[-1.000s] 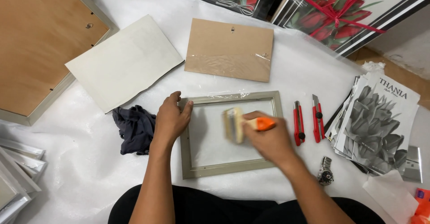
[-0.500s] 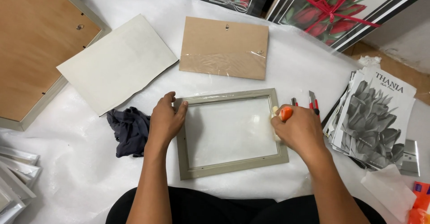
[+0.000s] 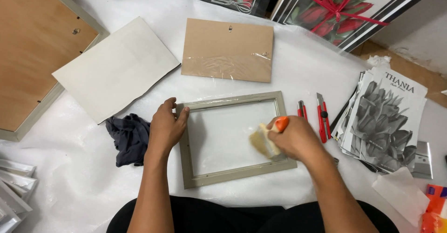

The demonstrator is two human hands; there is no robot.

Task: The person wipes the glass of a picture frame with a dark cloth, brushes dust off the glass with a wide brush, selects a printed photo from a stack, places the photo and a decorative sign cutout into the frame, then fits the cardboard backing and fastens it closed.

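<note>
Two hands: both rest on one small grey-green rectangular picture frame (image 3: 233,140) lying flat on the white foam sheet (image 3: 298,74).
Left hand (image 3: 165,129): palm down on the frame's left rail, fingers curled over its upper-left corner, pinning it; nothing else is held in this grip.
Right hand (image 3: 293,137): closed around a small paintbrush with an orange handle and pale bristles (image 3: 267,137); the bristles lie on the glass near the frame's right rail.
Frame position: centre of the sheet, just in front of the person's lap, turned slightly so its right side sits higher.
Left edge: a crumpled dark grey cloth (image 3: 128,137) lies just beside the left rail, under the wrist.
Right edge: two red utility knives (image 3: 314,116) lie near the right rail, apart from it; beyond them a stack of grey flower prints (image 3: 386,116).
Top edge: a brown backing board wrapped in clear film (image 3: 227,50) lies above the frame with a bare strip of sheet between them; an off-white card sheet (image 3: 116,67) lies to the upper left.
Open room: bare sheet shows below the frame's lower-left corner and between the frame and the backing board.
Far left: a large frame with a wooden back (image 3: 35,51) sits well apart.
</note>
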